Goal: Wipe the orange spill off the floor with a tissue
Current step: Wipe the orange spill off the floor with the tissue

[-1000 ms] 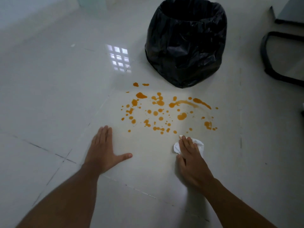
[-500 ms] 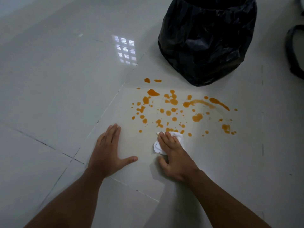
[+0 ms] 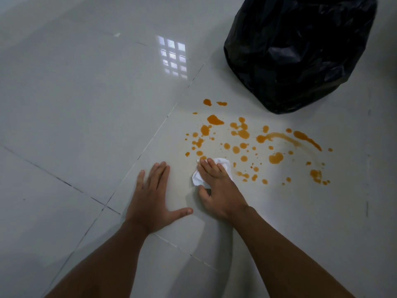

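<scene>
Pale floor tiles [image 3: 86, 104], white tissue [image 3: 198, 179] under right hand's [image 3: 217, 188] flat fingers [image 3: 211, 169] at orange spill's [image 3: 253, 145] near edge

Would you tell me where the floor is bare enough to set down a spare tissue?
Bare tiles lie left of the left hand, out to the window reflection. Crowded: orange spill fills the tile between the right hand, pressing the tissue, and the black bag.
</scene>
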`<state>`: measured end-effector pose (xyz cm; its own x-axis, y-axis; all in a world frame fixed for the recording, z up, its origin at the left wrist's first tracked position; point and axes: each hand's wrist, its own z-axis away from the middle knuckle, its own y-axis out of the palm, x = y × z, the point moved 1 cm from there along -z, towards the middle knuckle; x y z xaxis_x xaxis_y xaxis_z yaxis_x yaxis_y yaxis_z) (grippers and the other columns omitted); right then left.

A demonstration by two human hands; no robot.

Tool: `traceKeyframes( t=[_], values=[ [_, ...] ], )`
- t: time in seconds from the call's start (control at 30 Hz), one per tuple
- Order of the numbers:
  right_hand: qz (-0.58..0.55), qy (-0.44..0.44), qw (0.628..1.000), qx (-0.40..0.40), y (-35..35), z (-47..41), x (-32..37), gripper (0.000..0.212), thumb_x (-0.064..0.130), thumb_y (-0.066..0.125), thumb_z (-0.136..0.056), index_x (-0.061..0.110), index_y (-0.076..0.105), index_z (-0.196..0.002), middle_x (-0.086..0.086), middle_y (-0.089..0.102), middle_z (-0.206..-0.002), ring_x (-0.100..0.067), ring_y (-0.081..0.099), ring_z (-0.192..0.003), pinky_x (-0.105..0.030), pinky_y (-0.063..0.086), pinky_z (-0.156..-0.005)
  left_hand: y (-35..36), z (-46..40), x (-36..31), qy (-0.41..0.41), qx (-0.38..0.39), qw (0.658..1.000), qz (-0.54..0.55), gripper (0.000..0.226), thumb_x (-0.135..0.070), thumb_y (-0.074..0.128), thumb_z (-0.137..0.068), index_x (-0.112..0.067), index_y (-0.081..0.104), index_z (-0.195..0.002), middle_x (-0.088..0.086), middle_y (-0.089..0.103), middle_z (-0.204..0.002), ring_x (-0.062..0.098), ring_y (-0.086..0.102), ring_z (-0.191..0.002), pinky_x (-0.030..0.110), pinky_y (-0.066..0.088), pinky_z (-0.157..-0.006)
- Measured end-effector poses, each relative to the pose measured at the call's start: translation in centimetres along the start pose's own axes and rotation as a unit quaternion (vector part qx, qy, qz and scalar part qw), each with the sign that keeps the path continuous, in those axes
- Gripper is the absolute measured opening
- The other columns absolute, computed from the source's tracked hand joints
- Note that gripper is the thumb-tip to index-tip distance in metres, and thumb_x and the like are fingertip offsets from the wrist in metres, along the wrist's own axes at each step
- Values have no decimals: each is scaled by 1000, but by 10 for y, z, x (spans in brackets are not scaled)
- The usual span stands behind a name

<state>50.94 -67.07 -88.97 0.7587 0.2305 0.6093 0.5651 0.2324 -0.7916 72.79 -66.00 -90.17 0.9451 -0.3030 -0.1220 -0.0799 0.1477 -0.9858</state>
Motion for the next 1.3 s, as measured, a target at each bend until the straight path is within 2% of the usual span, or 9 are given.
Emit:
traceKeyframes(
  t=[0.2,0.33,0.4,0.5,0.57,0.87,1.07,1.2,1.3],
  values=[
    [-22,2,1000,6,4,-11,6,59,28,45,-100,16,28,-155,5,18,-164,-8,3,-152,-17,-12,-117,4,0,2,-1,-6,1000,11,130,-100,32,-67,-6,19,-157,12,22,-165,28,18,-154,59,19,-121],
    [-21,-20,999,27,1,-10,3,49,29,40,-103,17,38,-151,7,26,-162,-8,7,-151,-17,-11,-117,4,0,2,3,-8,1000,10,130,-99,34,-68,-5,22,-156,13,23,-164,27,18,-153,58,17,-122],
    [-43,-19,998,34,-1,-6,1,45,30,32,-107,18,44,-148,10,31,-159,-4,11,-150,-15,-7,-118,3,0,1,3,-5,1000,10,129,-98,33,-68,-4,23,-156,13,23,-164,28,18,-153,58,17,-122],
    [-43,-24,998,36,-3,5,-1,43,28,29,-108,19,47,-146,11,36,-157,-3,17,-149,-24,4,-123,1,0,-1,5,-9,1000,11,129,-98,31,-69,-3,23,-155,13,23,-164,28,18,-154,58,16,-122],
    [-29,-25,999,28,-3,16,-3,43,26,30,-108,20,46,-147,12,36,-156,-3,18,-149,-26,6,-123,0,1,-1,4,-5,1000,11,129,-98,30,-69,-3,22,-156,13,22,-165,27,16,-154,58,15,-122],
    [-10,34,998,-46,-14,63,-26,42,30,32,-106,33,45,-146,31,34,-148,15,16,-142,-14,7,-119,3,-5,-12,-33,2,999,10,131,-98,25,-67,0,25,-154,17,25,-163,32,18,-153,59,12,-123],
    [33,79,992,-93,-35,102,-51,42,23,37,-105,31,48,-145,25,38,-151,11,20,-143,-20,14,-121,-2,-12,2,10,-28,1000,1,126,-96,17,-73,2,28,-152,17,26,-162,28,20,-153,56,16,-123],
    [57,120,981,-138,-50,120,-73,41,15,40,-105,23,51,-143,15,45,-150,6,25,-143,-24,20,-121,-9,-32,-4,-7,-24,1000,1,131,-98,11,-69,0,18,-156,13,15,-166,24,10,-155,51,9,-125],
    [53,140,975,-165,-52,117,-80,41,10,40,-103,19,54,-141,8,49,-147,3,29,-142,-27,21,-122,-14,-47,-6,-35,12,999,-16,140,-102,3,-60,-1,9,-157,11,3,-168,22,-2,-156,49,4,-126]
  ],
)
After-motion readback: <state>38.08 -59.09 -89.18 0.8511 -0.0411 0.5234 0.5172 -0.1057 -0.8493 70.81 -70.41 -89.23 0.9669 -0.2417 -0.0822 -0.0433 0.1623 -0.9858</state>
